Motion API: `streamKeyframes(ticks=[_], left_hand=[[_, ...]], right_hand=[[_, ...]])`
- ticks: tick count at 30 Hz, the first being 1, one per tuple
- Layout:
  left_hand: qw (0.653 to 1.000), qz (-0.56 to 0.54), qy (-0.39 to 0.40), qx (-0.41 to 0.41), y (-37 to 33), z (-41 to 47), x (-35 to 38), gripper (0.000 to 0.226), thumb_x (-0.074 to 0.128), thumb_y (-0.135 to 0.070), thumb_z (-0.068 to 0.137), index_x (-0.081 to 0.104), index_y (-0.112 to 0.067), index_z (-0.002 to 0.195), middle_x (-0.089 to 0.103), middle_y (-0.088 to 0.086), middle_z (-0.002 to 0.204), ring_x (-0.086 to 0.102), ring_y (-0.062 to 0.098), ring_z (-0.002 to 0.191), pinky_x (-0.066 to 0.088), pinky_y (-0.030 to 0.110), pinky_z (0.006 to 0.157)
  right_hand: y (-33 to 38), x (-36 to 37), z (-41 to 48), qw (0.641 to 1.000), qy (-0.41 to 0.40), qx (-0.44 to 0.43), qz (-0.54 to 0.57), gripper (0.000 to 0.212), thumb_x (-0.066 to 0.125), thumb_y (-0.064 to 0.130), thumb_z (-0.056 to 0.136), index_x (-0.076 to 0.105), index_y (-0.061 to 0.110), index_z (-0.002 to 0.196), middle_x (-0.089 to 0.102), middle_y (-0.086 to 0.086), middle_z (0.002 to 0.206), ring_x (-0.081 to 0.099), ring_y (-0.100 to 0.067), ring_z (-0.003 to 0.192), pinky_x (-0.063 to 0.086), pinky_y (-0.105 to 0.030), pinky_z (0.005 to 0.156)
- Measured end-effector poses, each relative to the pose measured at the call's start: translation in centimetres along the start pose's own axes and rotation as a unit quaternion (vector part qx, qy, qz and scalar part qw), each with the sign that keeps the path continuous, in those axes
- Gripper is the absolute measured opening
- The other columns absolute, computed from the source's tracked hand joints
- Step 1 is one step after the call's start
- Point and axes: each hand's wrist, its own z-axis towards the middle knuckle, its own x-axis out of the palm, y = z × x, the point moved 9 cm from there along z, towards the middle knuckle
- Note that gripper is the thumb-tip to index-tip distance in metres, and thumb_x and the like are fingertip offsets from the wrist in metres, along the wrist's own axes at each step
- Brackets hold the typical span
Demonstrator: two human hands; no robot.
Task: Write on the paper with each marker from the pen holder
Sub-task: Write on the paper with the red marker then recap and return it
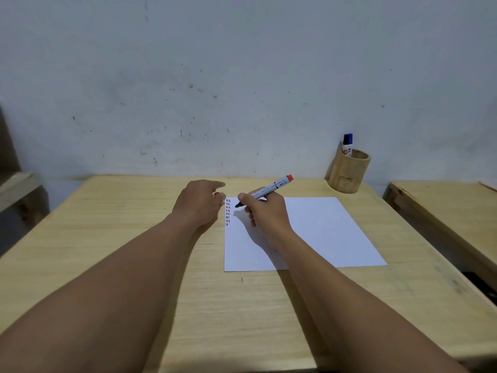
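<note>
A white sheet of paper [317, 232] lies on the wooden table [134, 238], with a column of short red and dark marks [228, 212] along its upper left edge. My right hand [265, 214] grips an uncapped marker [265, 191] with a red end; its dark tip sits at the paper beside the marks. My left hand [200, 203] hovers just left of the paper with a red cap [217, 194] between its fingers. A wooden pen holder [347, 170] stands at the back right and holds a blue-capped marker [347, 144].
A stained white wall [242, 76] rises directly behind the table. A second wooden table [446, 208] stands to the right across a narrow gap. Part of a wooden piece of furniture [18, 189] shows at the left edge.
</note>
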Motion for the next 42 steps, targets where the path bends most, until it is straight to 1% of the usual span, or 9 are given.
streamKeyframes(ticks=[3, 8, 12, 15, 20, 26, 30, 34, 42], left_hand=[[1.0, -0.001, -0.015, 0.008, -0.3, 0.1, -0.1, 0.018, 0.063, -0.014, 0.091, 0.078, -0.014, 0.099, 0.076, 0.004, 0.102, 0.068, 0.025, 0.099, 0.047, 0.027, 0.078], [0.972, -0.215, -0.086, -0.051, -1.6, -0.2, -2.5, 0.009, 0.07, -0.006, 0.086, 0.076, -0.005, 0.081, 0.071, 0.004, 0.076, 0.061, 0.012, 0.065, 0.04, 0.005, 0.049], [0.923, -0.373, -0.063, -0.068, -3.6, 0.5, -3.0, 0.014, 0.074, -0.01, 0.086, 0.077, -0.014, 0.073, 0.077, 0.001, 0.074, 0.065, 0.018, 0.072, 0.059, 0.03, 0.075], [0.881, -0.466, -0.033, -0.074, -5.7, 0.8, -2.8, 0.016, 0.072, -0.004, 0.088, 0.075, -0.011, 0.074, 0.074, -0.002, 0.065, 0.064, 0.019, 0.072, 0.058, 0.029, 0.073], [0.849, -0.521, -0.013, -0.083, -8.6, 0.7, -2.7, 0.007, 0.072, -0.005, 0.088, 0.074, -0.005, 0.081, 0.072, 0.012, 0.083, 0.069, 0.02, 0.076, 0.059, 0.026, 0.073], [0.843, -0.533, 0.014, -0.068, -11.7, 0.5, -2.2, 0.005, 0.072, -0.005, 0.088, 0.074, -0.003, 0.083, 0.072, 0.013, 0.084, 0.069, 0.019, 0.072, 0.061, 0.023, 0.07], [0.828, -0.554, -0.001, -0.082, -12.5, 0.7, -2.1, 0.004, 0.075, -0.006, 0.086, 0.075, -0.005, 0.083, 0.073, 0.013, 0.085, 0.07, 0.02, 0.075, 0.06, 0.023, 0.073], [0.826, -0.558, -0.023, -0.075, -13.8, 1.4, -2.2, 0.004, 0.075, -0.007, 0.086, 0.075, -0.008, 0.083, 0.071, 0.011, 0.085, 0.066, 0.02, 0.075, 0.058, 0.025, 0.076], [0.874, -0.483, -0.052, -0.005, -17.6, 3.2, -1.5, 0.011, 0.07, -0.01, 0.091, 0.078, -0.018, 0.092, 0.077, 0.006, 0.092, 0.073, 0.019, 0.092, 0.058, 0.031, 0.081]], right_hand=[[0.7, -0.6, -0.1, 0.999, -0.011, 0.013, 0.037, 0.018, 0.067, 0.024, 0.094, 0.068, 0.007, 0.087, 0.067, -0.004, 0.07, 0.058, -0.012, 0.056, 0.05, -0.025, 0.052], [3.4, -2.1, 0.2, 0.997, -0.036, -0.006, 0.073, 0.018, 0.064, 0.019, 0.093, 0.069, 0.003, 0.089, 0.063, -0.001, 0.064, 0.051, -0.013, 0.053, 0.044, -0.024, 0.046], [5.8, -3.9, 0.6, 0.99, -0.064, -0.026, 0.121, 0.01, 0.071, 0.018, 0.092, 0.068, 0.009, 0.089, 0.059, 0.002, 0.065, 0.051, -0.013, 0.058, 0.046, -0.024, 0.049], [7.5, -5.2, 0.6, 0.985, -0.072, -0.025, 0.157, 0.017, 0.064, 0.015, 0.094, 0.068, 0.009, 0.079, 0.058, -0.002, 0.065, 0.054, -0.013, 0.057, 0.049, -0.023, 0.048], [9.2, -7.1, 0.2, 0.982, -0.079, -0.042, 0.166, 0.016, 0.062, 0.014, 0.093, 0.07, 0.007, 0.081, 0.062, -0.004, 0.068, 0.056, -0.013, 0.058, 0.051, -0.023, 0.05], [9.9, -9.1, 0.0, 0.982, -0.064, -0.055, 0.17, 0.007, 0.069, 0.015, 0.092, 0.068, 0.009, 0.089, 0.068, -0.006, 0.072, 0.059, -0.012, 0.058, 0.051, -0.024, 0.05], [10.1, -10.9, -0.1, 0.984, -0.045, -0.051, 0.165, 0.015, 0.08, 0.017, 0.085, 0.067, 0.016, 0.079, 0.067, -0.002, 0.07, 0.061, -0.012, 0.061, 0.052, -0.025, 0.054], [10.4, -12.6, -0.2, 0.988, -0.008, -0.036, 0.151, 0.01, 0.076, 0.02, 0.088, 0.073, 0.013, 0.082, 0.069, -0.002, 0.073, 0.064, -0.013, 0.065, 0.054, -0.024, 0.056], [10.7, -16.1, 0.4, 0.993, 0.025, -0.071, -0.096, 0.014, 0.075, 0.026, 0.091, 0.08, 0.016, 0.098, 0.075, -0.002, 0.08, 0.059, -0.011, 0.07, 0.048, -0.024, 0.061]])
